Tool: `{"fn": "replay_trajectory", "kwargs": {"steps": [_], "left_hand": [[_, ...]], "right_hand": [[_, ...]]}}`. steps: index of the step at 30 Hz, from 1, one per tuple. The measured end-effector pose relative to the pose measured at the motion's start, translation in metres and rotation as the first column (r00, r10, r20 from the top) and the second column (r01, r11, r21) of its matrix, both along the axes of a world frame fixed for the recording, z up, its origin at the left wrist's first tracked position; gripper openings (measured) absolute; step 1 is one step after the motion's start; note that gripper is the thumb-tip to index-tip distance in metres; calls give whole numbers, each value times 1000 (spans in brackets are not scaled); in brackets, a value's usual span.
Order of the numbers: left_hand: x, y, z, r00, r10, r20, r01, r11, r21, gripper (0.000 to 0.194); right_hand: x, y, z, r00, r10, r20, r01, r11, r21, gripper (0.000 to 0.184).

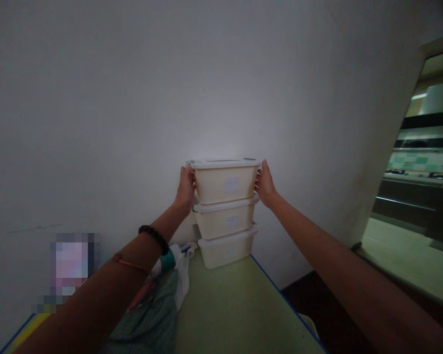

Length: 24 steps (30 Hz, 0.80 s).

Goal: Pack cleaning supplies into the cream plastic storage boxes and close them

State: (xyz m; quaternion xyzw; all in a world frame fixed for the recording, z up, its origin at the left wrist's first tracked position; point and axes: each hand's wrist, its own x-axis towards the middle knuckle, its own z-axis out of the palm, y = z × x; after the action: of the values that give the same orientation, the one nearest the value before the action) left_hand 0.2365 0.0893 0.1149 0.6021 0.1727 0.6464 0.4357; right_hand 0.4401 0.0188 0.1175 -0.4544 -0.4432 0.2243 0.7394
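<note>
Three cream storage boxes with white lids stand stacked on a table against the wall. My left hand (186,189) grips the left end of the top storage box (214,186), just below its lid. On the opposite end, my right hand (266,186) holds the same box, with its fingers partly hidden behind the side. Beneath it sit the middle storage box (210,222) and the bottom storage box (216,255). Each box has a pale label on its front. The top box appears to rest on the middle one; any small gap between them is hard to tell.
The table (221,309) has a blue edge on the right. Left of the stack lie a dark green striped cloth (151,319), a white and teal item (168,260) and white plastic. Behind is a plain wall (221,73). A doorway at right shows a kitchen counter (409,201).
</note>
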Motion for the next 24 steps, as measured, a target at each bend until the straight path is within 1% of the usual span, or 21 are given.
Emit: {"fn": "replay_trajectory", "kwargs": {"steps": [2,4,8,11,14,19,22,24], "left_hand": [[-7,-6,5,998,-36,57,39,997,-61,42],[-15,-13,9,992,-47,116,56,995,-83,36],[-29,-24,15,979,-29,201,38,998,-40,34],[-36,-28,16,978,-10,206,8,1000,11,33],[-40,-34,14,983,-11,184,2,999,45,33],[-48,-53,12,973,-95,212,74,992,105,36],[-61,-69,13,957,-120,263,93,989,110,38],[-76,-80,9,953,-97,288,66,991,115,40]], "right_hand": [[-8,-5,5,1000,31,-3,-31,999,42,66],[-16,-9,11,999,52,-9,-51,995,89,63],[-33,-11,20,997,73,-29,-68,985,161,59],[-43,-10,23,996,81,-45,-72,981,178,58],[-48,-13,23,994,88,-65,-76,984,164,60],[-55,-28,21,990,125,-71,-115,984,133,64],[-68,-40,20,988,148,-53,-137,976,167,64],[-83,-48,16,986,164,-21,-156,968,196,63]]}}
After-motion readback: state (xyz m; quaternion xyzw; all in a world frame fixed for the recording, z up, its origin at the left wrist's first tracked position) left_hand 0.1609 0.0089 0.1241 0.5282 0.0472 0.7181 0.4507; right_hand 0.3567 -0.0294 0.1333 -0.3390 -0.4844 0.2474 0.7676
